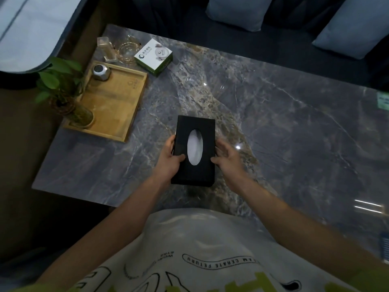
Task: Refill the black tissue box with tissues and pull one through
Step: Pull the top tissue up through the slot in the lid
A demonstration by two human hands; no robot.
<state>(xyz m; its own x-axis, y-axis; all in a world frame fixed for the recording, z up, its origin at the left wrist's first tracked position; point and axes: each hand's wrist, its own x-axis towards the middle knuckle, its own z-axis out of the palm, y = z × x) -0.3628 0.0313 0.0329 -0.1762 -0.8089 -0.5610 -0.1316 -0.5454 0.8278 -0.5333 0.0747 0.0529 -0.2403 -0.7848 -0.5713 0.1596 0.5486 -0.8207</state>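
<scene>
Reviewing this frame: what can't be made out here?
- Head view: black tissue box fill level; its walls hide all but white in the oval.
- Head view: whether the right hand grips or just touches the box; blurred.
- Head view: print on the green-white carton; too small.
- Head view: green label; cut by right edge.

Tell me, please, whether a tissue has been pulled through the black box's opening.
Not yet: white tissue lies flat inside the oval slot of the black tissue box, none standing out.
</scene>
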